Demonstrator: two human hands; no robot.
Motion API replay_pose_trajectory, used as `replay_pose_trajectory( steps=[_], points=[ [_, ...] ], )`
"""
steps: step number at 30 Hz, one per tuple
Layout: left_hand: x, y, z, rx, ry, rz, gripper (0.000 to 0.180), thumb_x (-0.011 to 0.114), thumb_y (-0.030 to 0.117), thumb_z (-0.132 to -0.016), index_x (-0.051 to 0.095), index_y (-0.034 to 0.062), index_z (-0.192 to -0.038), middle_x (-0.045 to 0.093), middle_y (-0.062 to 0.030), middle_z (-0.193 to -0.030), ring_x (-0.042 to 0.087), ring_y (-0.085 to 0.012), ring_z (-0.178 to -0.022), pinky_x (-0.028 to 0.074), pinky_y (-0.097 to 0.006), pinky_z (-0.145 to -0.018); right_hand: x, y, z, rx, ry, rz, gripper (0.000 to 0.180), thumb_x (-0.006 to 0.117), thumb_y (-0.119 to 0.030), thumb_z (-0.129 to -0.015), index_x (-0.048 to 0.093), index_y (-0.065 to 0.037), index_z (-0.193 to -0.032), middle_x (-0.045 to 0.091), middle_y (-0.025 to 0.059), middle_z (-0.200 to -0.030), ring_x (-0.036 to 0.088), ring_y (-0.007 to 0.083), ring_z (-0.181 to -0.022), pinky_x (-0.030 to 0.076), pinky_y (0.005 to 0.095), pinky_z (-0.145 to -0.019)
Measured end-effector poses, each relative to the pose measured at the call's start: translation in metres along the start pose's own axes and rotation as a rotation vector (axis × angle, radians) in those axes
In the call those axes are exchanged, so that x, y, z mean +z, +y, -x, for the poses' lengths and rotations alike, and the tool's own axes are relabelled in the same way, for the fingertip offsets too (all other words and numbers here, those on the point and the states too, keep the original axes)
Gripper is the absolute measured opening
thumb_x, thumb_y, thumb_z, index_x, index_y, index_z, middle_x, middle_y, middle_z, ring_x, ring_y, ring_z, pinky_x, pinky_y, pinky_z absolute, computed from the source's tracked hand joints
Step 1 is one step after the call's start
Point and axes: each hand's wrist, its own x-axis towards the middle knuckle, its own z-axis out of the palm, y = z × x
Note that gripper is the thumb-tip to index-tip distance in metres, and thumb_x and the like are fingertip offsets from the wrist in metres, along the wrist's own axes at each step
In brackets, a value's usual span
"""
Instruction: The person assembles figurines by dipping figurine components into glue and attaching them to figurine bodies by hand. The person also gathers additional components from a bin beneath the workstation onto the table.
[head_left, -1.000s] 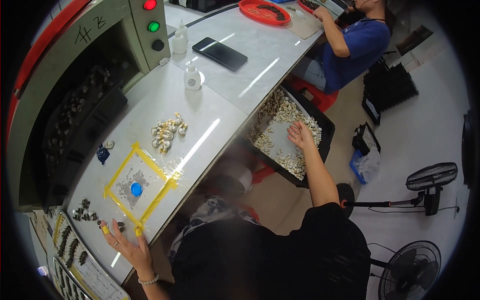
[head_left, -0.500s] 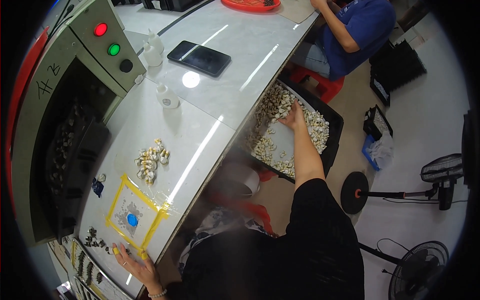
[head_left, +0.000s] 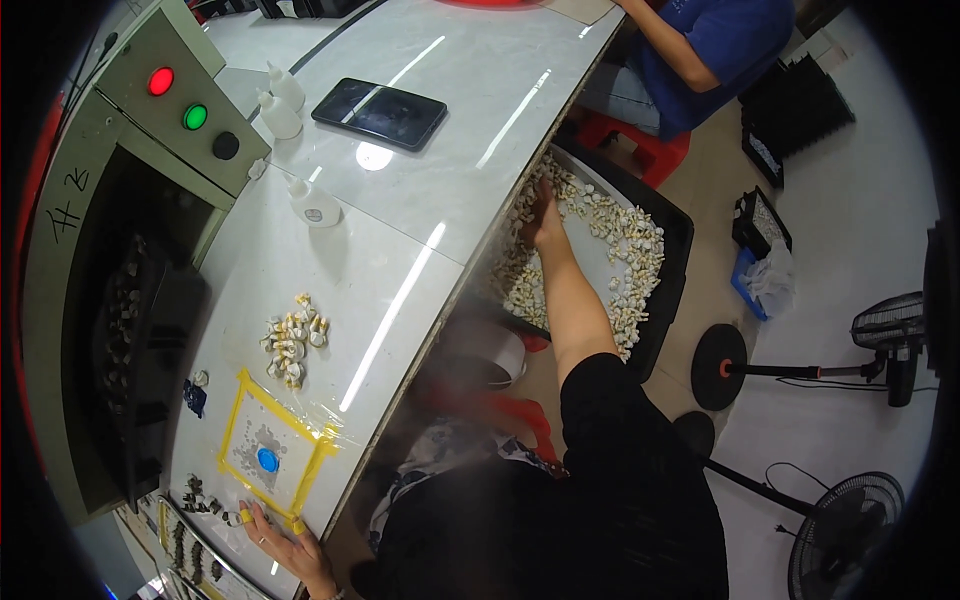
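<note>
My right hand reaches down into a black bin beside the table, among many small white-and-tan pieces. Its fingers look stretched out against the pieces on the table side, partly in shade; no grasped piece shows. My left hand rests on the table's near left part, fingers apart, with yellow wraps on two fingertips. Close to it lie small dark metallic pieces and a yellow-taped square holding a blue round thing. Beyond the square sits a small pile of white-and-tan pieces.
White squeeze bottles and a black phone stand or lie farther up the table. At the left is a machine with lit buttons. A person in blue sits beyond the bin. Fans stand at the right.
My right hand has moved left within the bin, toward its table side, and deeper among the pieces. My left hand stays by the taped square. The whole view has shifted slightly.
</note>
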Motion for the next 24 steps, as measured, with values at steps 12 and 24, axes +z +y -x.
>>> replay_pose_trajectory(
  steps=[12, 24],
  points=[
    [-0.006, -0.005, 0.009, -0.021, 0.001, -0.032, 0.065, 0.042, 0.047, -0.093, 0.037, -0.0038, -0.132, 0.033, -0.0272, -0.137, 0.032, -0.0417, -0.128, 0.028, -0.049, -0.104, -0.028, 0.072, -0.096, 0.156, -0.044, -0.104, 0.054, 0.061, -0.045, -0.08, 0.057, -0.007, -0.118, 0.061, 0.0108, -0.117, 0.055, 0.0288, -0.111, 0.042, 0.047, -0.097],
    [0.001, 0.004, 0.0, 0.036, 0.099, 0.006, 0.069, 0.045, 0.051, -0.091, 0.036, -0.0029, -0.133, 0.031, -0.0245, -0.14, 0.03, -0.0404, -0.13, 0.028, -0.049, -0.104, -0.043, -0.003, 0.022, 0.066, -0.191, -0.194, 0.035, 0.057, -0.041, -0.084, 0.063, -0.016, -0.108, 0.065, 0.0052, -0.104, 0.06, 0.0252, -0.098, 0.048, 0.0507, -0.083]
  ],
)
